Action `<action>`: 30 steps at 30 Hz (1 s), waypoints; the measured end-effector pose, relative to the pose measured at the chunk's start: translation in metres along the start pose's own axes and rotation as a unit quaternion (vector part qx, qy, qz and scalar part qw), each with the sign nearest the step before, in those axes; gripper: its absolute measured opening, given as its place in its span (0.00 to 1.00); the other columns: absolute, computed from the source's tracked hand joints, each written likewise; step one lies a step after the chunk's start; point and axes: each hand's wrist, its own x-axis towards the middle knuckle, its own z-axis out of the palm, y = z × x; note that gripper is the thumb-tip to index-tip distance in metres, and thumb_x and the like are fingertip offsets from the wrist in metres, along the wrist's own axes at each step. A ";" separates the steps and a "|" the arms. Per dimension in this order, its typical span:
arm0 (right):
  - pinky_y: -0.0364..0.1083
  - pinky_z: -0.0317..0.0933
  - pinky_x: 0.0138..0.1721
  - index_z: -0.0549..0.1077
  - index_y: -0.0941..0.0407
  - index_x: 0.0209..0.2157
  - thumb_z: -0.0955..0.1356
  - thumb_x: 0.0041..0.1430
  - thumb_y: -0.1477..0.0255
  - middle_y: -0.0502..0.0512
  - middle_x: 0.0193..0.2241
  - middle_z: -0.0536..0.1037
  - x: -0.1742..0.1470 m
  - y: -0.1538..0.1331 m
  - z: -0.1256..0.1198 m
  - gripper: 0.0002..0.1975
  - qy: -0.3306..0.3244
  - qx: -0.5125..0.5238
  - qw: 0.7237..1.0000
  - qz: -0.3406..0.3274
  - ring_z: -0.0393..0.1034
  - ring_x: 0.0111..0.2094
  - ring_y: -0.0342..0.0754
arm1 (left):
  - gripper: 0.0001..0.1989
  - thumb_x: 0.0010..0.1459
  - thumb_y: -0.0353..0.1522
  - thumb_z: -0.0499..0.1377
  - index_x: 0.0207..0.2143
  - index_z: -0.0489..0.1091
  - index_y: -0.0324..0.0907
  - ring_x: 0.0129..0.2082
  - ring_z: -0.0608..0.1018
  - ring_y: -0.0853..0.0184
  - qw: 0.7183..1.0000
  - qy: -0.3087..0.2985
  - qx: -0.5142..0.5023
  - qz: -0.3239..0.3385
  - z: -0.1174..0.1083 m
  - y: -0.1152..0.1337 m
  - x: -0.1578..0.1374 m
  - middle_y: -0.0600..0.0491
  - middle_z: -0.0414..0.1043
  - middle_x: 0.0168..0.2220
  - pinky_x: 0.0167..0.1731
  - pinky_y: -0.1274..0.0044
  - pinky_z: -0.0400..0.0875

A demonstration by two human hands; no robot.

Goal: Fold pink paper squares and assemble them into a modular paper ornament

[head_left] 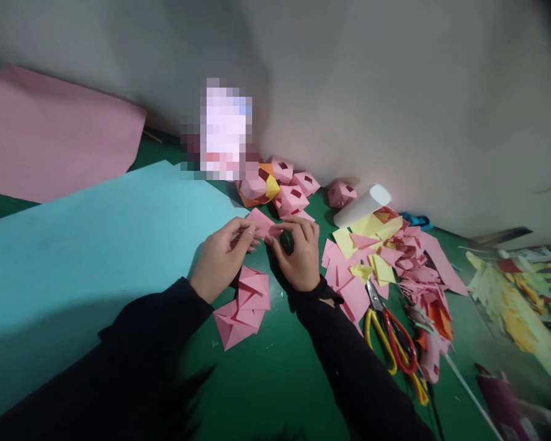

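Between my hands is a small piece of pink paper (262, 222), pinched at its left side by my left hand (228, 252) and at its right by my right hand (299, 250). Both hands are closed, with thumbs and fingertips on the paper's near edge. Just below them, folded pink paper pieces (245, 306) lie overlapping on the green table (275, 380). Beyond the paper sit several pink folded paper shapes with square holes (291, 199). One shape there mixes orange and yellow paper (270, 187).
A large blue sheet (96, 263) covers the left side, with a pink sheet (59, 135) behind it. Scissors with red and yellow handles (390, 331) lie at right beside pink and yellow scraps (349, 275). A white roll (362, 207) rests near the wall. A blurred bright rectangle (224, 131) stands behind.
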 end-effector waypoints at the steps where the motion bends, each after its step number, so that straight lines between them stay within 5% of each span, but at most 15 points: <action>1: 0.56 0.60 0.50 0.71 0.54 0.40 0.69 0.59 0.72 0.58 0.43 0.75 0.000 -0.001 -0.001 0.06 -0.001 0.007 1.000 -0.004 0.67 0.47 0.54 | 0.12 0.63 0.41 0.54 0.38 0.70 0.42 0.36 0.79 0.66 1.000 0.004 0.002 0.001 0.000 0.000 0.000 0.51 0.76 0.37 0.37 0.73 0.76; 8: 0.51 0.64 0.43 0.72 0.55 0.37 0.67 0.59 0.78 0.55 0.34 0.78 0.001 -0.007 -0.006 0.05 -0.003 0.068 0.997 -0.032 0.69 0.41 0.51 | 0.17 0.62 0.37 0.56 0.52 0.66 0.43 0.35 0.80 0.66 1.000 0.007 0.007 0.001 0.001 0.000 0.001 0.52 0.74 0.36 0.37 0.72 0.78; 13: 0.49 0.66 0.39 0.72 0.55 0.46 0.67 0.62 0.75 0.54 0.32 0.79 -0.001 -0.007 -0.006 0.10 0.010 0.078 0.997 -0.014 0.72 0.36 0.49 | 0.16 0.63 0.37 0.55 0.52 0.69 0.44 0.37 0.80 0.65 1.000 -0.001 0.026 0.005 0.000 0.002 -0.001 0.51 0.76 0.39 0.41 0.70 0.77; 17: 0.49 0.67 0.38 0.75 0.55 0.39 0.67 0.62 0.75 0.55 0.31 0.79 -0.002 -0.005 -0.005 0.05 0.019 0.073 0.997 -0.028 0.72 0.36 0.49 | 0.13 0.63 0.38 0.55 0.47 0.71 0.43 0.38 0.81 0.65 0.999 -0.005 0.036 0.010 0.001 0.003 -0.002 0.50 0.77 0.41 0.41 0.72 0.77; 23: 0.48 0.67 0.37 0.73 0.54 0.34 0.67 0.61 0.76 0.53 0.29 0.77 -0.001 -0.014 -0.008 0.04 0.070 0.077 0.994 -0.023 0.71 0.34 0.48 | 0.22 0.63 0.38 0.55 0.58 0.63 0.43 0.36 0.81 0.65 1.000 0.013 0.013 0.009 0.002 0.002 -0.001 0.51 0.76 0.37 0.36 0.73 0.78; 30: 0.46 0.70 0.34 0.72 0.55 0.37 0.71 0.58 0.70 0.53 0.33 0.77 -0.005 -0.014 -0.007 0.06 0.016 0.159 0.986 0.052 0.74 0.31 0.45 | 0.29 0.63 0.37 0.55 0.65 0.53 0.49 0.31 0.79 0.66 0.999 0.003 0.036 0.024 0.002 0.004 -0.003 0.55 0.74 0.30 0.35 0.73 0.77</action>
